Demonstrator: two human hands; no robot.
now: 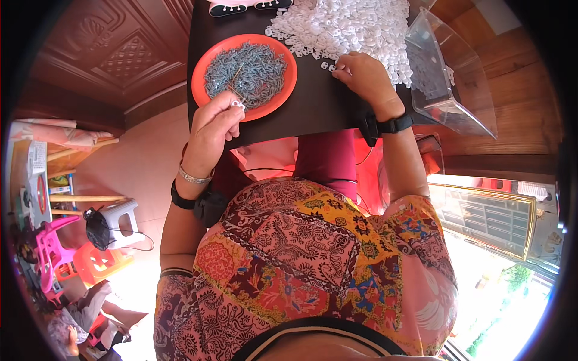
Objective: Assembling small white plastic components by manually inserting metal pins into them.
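A dark counter stands at the top of the view. A carved reddish-brown wooden panel occupies the upper left. The floor is pinkish, washed out lower down by strong light. At left stand a grey stool, an orange stool and a pink chair. Wood-grain boards line the right; below, a gold-framed panel adjoins glaring brightness.

I can't quite make out the tiny white piece in the left hand; my feed crops the loose white plastic heap.
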